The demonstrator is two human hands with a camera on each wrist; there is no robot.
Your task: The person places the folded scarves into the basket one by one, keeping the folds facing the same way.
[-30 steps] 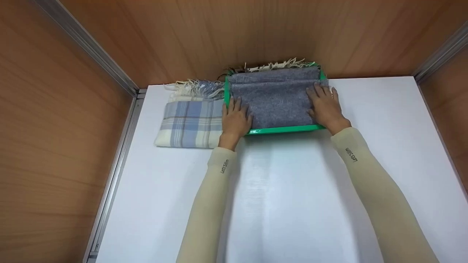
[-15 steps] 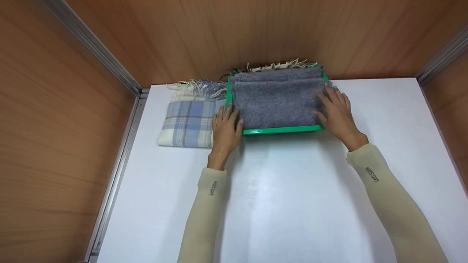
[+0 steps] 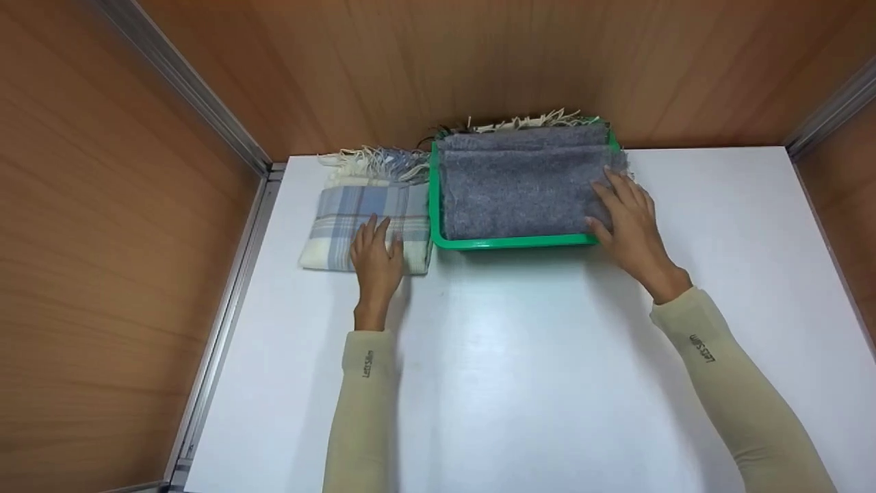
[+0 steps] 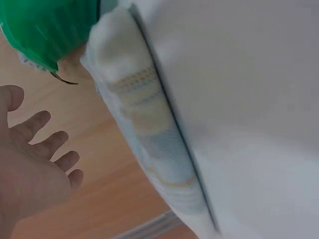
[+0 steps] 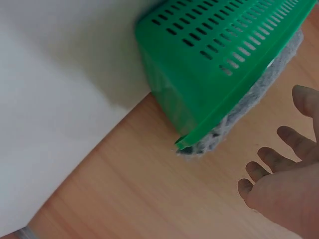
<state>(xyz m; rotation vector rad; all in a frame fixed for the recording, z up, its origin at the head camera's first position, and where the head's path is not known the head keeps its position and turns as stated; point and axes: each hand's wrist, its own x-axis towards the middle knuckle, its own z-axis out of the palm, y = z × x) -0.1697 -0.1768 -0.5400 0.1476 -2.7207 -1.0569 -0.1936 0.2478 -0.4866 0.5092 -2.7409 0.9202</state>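
A folded blue-and-cream plaid scarf (image 3: 342, 205) with pale fringe lies on the white table. My left hand (image 3: 378, 267) is over its front part, fingers spread and holding nothing; the left wrist view shows this hand (image 4: 40, 154) apart from the plaid scarf (image 4: 154, 124). Beside it, folded grey woollen cloth (image 3: 520, 195) fills a green basket (image 3: 513, 242), covering whatever is beneath. My right hand (image 3: 633, 229) is over the basket's right edge with its fingers extended. From the right wrist, a gap shows between that hand (image 5: 289, 169) and the slotted basket (image 5: 179, 64).
Cream fringe (image 3: 534, 123) sticks out at the basket's back edge. A wood-grain panel (image 3: 479, 61) rises behind the table (image 3: 506, 356), with another panel (image 3: 116, 274) to the left. Metal rails (image 3: 219, 329) run along the table's left side.
My left hand has left the basket's left edge and moved left over the plaid scarf. My right hand has drawn back slightly to the right from the grey cloth.
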